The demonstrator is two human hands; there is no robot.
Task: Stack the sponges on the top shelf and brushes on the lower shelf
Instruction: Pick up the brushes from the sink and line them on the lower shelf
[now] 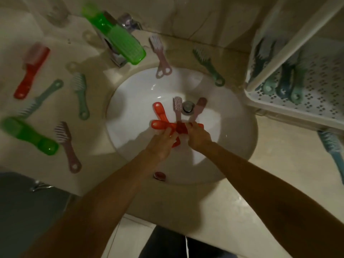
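Two red brushes [160, 124] lie crossed in the white sink [232, 116], beside two small pink brushes [177, 106] near the drain. My left hand [163, 144] grips the crossed red brushes from the lower left. My right hand [198, 135] pinches them from the right, where the pink handles meet. More brushes lie scattered on the counter: a red one [30, 73], green ones [29, 135], grey-green ones [81, 95] and pink ones [68, 146]. Several blue and teal brushes [284, 81] lie on a perforated white shelf [320, 97] at the right. No sponges show.
A chrome tap [115, 53] stands behind the sink with a large green brush [119, 38] lying on it. A pink brush [160, 54] and a green one [208, 65] overhang the sink's far rim. A blue brush [333, 155] lies on the counter below the shelf.
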